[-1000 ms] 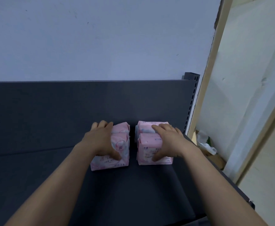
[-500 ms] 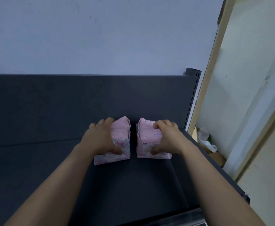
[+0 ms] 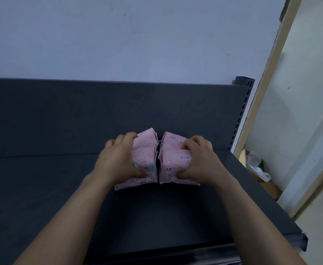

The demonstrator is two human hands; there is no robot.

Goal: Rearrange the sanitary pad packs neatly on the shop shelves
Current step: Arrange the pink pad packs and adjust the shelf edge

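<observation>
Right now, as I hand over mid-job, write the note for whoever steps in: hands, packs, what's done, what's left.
Left hand: fingers curled round the left pink packs, gripping them.
Right hand: grips the right pink packs the same way.
Both groups stand side by side on the dark shelf, near its back panel, with only a thin dark slit between them.
Done: the two groups sit close together.
Left: probably close the slit, square the front edges, then let go.

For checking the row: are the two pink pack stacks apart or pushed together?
Nearly together: only a thin dark slit shows between the left stack and the right stack. Touching at the base: cannot tell.
</observation>
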